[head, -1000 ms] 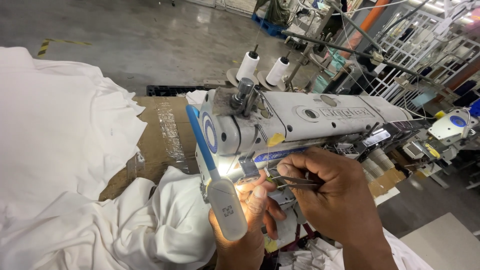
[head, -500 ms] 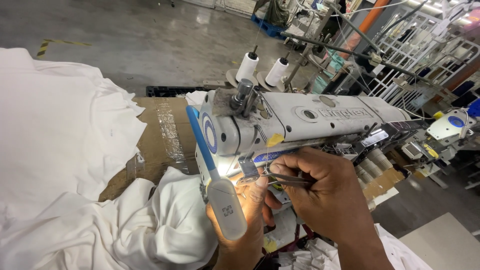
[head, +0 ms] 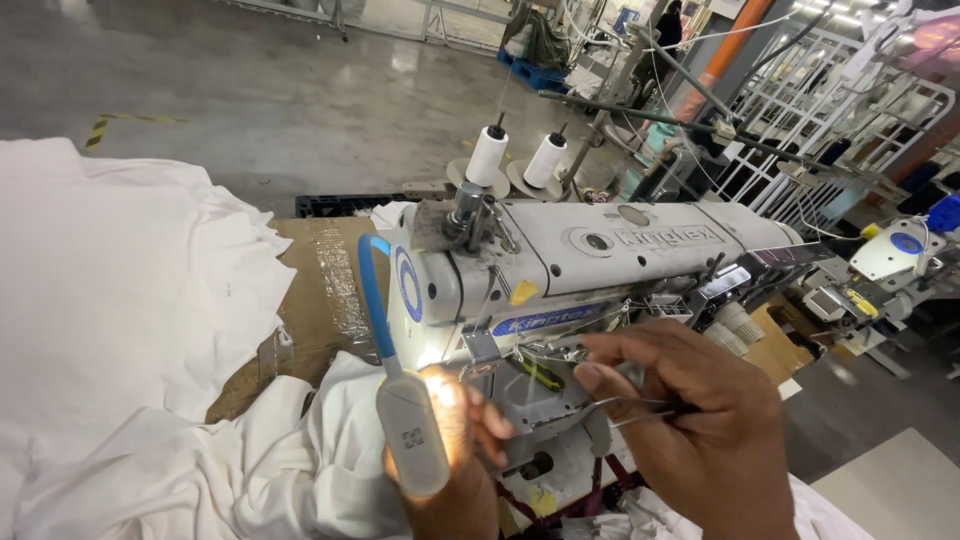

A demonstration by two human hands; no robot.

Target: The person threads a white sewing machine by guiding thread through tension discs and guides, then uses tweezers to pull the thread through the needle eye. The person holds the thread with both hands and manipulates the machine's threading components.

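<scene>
Tweezers now drawn back from sewing machine needle.

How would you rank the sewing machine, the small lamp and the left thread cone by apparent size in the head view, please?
1. Sewing machine, clearly largest.
2. Small lamp, though it sits nearer the camera, which flatters it.
3. Left thread cone, smallest and farther off, so its place below the lamp is unsure.
</scene>
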